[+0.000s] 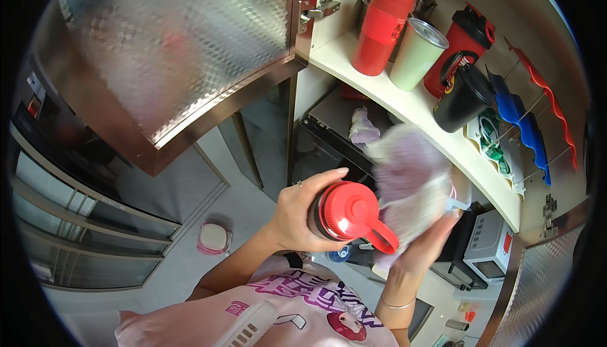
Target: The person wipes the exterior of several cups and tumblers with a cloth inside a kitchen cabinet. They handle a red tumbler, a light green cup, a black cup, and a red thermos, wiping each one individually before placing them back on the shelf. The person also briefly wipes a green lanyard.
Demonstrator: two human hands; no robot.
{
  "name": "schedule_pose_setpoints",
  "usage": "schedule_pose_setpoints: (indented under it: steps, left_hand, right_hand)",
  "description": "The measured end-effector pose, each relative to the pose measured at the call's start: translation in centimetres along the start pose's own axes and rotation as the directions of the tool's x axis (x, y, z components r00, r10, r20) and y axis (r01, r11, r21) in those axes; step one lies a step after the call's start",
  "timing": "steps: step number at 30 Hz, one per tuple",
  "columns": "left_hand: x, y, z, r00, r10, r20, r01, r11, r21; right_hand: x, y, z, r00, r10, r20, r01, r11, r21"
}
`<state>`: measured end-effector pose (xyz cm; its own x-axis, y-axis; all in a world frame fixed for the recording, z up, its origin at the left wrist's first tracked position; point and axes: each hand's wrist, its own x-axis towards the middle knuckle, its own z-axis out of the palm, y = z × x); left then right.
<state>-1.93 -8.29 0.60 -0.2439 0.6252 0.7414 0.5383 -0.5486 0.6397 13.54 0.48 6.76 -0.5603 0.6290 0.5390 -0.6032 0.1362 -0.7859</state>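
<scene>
My left hand (301,214) is wrapped around a bottle with a red screw lid (351,212); the lid's carrying loop points towards my right hand. In my right hand (427,247), right of the bottle, is a purple and white cloth (412,176), blurred and hanging up past my fingers. Part of it lies behind the red loop. Above both hands, a cabinet shelf (474,176) holds a red bottle (377,34), a pale green tumbler (417,55), a black and red shaker bottle (460,48) and a black lidded cup (462,100).
An open patterned-glass cabinet door (189,48) hangs at upper left, another (540,290) at lower right. Wavy red and blue racks (519,119) stand on the shelf's right. Below are a black appliance (327,147) with a crumpled cloth (363,126) on top, and a microwave (491,247).
</scene>
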Motion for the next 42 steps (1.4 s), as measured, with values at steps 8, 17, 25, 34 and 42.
schedule_pose_setpoints:
  steps: [8, 17, 25, 34, 42]
  left_hand:
    - [-1.1, -0.3, 0.4, 0.978, -0.107, -0.176, 0.15, 0.956, 0.254]
    - [-0.9, 0.3, 0.9, 0.965, -0.125, -0.231, 0.197, 0.925, 0.323]
    - [0.9, -1.0, -2.0, 0.882, -0.467, 0.066, 0.331, 0.513, -0.792]
    - [1.3, -1.2, -0.1, 0.766, -0.589, 0.256, 0.494, 0.286, -0.821]
    - [0.3, 0.3, 1.1, 0.843, -0.52, 0.136, 0.337, 0.314, -0.888]
  right_hand:
    - [-0.1, 2.2, 2.5, 0.963, -0.091, 0.255, 0.255, 0.62, -0.742]
    - [-4.4, 5.6, 2.3, 0.923, -0.066, -0.379, -0.148, 0.85, -0.506]
    - [-5.8, 5.7, -3.8, 0.721, 0.388, -0.574, -0.252, 0.919, 0.304]
    - [-5.4, 3.7, 3.7, 0.866, 0.205, 0.456, 0.369, 0.352, -0.86]
    - [-1.4, 6.1, 0.8, 0.918, 0.39, 0.07, -0.395, 0.914, 0.091]
